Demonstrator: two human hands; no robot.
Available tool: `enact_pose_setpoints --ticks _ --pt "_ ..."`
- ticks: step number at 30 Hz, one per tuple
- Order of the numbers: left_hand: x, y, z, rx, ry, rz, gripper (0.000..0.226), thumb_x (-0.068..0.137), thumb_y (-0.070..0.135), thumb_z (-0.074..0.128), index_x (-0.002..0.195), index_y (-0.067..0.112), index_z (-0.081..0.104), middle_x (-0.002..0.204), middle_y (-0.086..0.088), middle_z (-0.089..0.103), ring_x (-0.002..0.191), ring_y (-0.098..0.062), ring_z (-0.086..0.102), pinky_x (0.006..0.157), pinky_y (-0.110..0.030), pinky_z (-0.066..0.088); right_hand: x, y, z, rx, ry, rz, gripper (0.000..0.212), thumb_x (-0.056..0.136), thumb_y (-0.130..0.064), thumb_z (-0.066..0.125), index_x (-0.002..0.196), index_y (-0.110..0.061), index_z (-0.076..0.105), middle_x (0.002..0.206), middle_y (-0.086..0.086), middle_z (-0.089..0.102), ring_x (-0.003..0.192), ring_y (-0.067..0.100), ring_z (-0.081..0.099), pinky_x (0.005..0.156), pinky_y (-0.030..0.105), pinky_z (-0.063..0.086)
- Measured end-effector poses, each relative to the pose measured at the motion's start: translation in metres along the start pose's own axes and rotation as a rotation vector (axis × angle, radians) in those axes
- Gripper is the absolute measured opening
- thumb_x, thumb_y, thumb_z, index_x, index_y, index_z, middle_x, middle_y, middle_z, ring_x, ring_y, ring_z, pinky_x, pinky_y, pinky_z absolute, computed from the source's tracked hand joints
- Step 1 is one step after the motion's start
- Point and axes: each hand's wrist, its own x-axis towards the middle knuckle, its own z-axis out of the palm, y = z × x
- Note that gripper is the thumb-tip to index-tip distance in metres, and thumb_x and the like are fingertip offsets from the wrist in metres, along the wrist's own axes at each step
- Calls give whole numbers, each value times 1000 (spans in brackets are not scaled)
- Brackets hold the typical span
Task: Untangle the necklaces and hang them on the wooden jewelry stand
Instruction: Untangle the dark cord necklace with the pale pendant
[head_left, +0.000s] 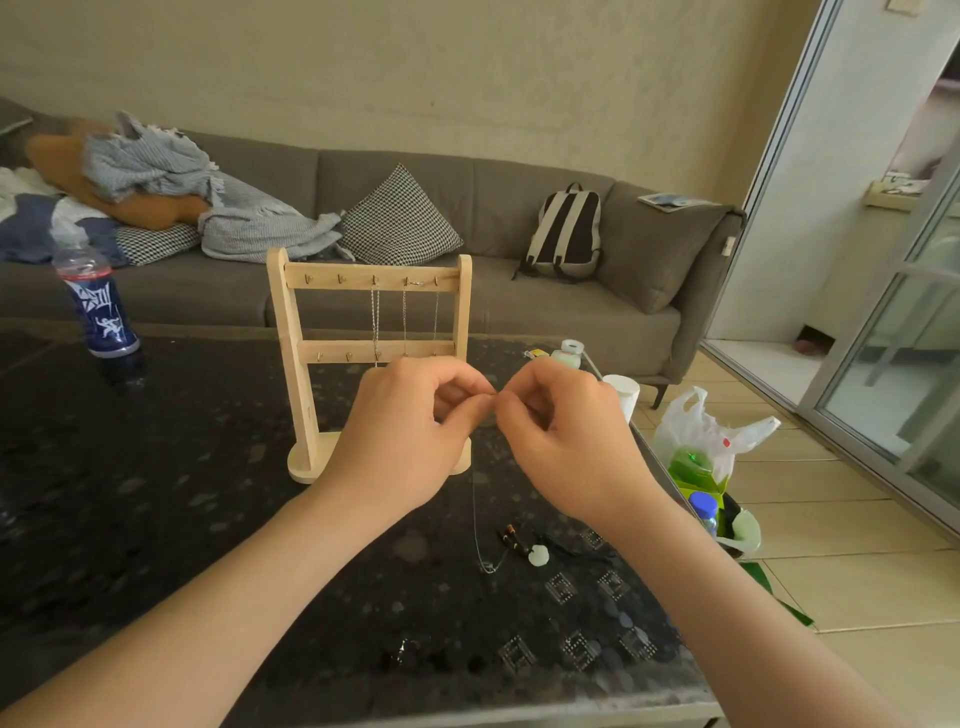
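Left hand (410, 415) and right hand (561, 421) are pinching a fine chain (474, 514) at mid-frame, just before the stand (306, 364), its tail trailing down to the table (156, 519). It is looking light, limp and kink-prone, calling for fingertip holds near the clasp.

Left hand (410, 415) and right hand (566, 431) meet, both pinching.

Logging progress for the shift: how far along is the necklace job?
Done: chains hang from the top rail of the wooden stand. In hand: left hand and right hand pinch a thin chain trailing to the table. Left: that chain, plus a black-cord necklace with pale pendant on the table.
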Motion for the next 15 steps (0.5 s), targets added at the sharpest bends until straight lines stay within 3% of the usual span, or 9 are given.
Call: enact_pose_setpoints --ticks 2,6,8,11,13,15 --pt "1 0 -1 -10 -7 9 13 94 29 78 107 29 83 91 20 76 88 4 71 80 -12 57 1 -1 1 8 -29 39 28 102 -23 59 75 -16 63 56 -1 57 52 8 45 51 19 37" --pt "1 -1 -4 -5 14 50 11 94 25 80 104 27 84 90 20 77 89 4 71 83 -10 55 4 -1 4 240 -139 218 54 110 -35 47 61 -18 61 49 -7 46 49 14 41 59 37 39" --pt "1 -1 -4 4 21 48 12 94 26 79 104 28 84 91 19 77 88 4 71 82 -10 56 4 -3 3 257 -157 233 49 110 -40 48 71 -18 68 47 -10 49 46 10 45 56 32 42" --pt "1 -2 -5 28 25 38 14 92 27 79 106 29 84 93 19 77 86 4 71 78 -4 52 2 -7 0 207 -123 200 24 105 -23 55 88 -12 69 48 -15 54 43 2 52 45 16 42" --pt "1 -3 -5 42 28 37 14 92 27 80 105 29 84 92 21 75 85 5 70 77 0 48 3 -9 3 171 -114 194 21 104 -19 55 87 -14 67 50 -15 55 44 1 52 46 16 41" --pt "1 -4 -6 59 40 52 14 92 27 79 105 29 84 91 22 73 84 8 68 76 3 46 5 -11 8 211 -136 232 26 104 -18 53 81 -19 63 54 -13 54 46 3 50 51 24 43"
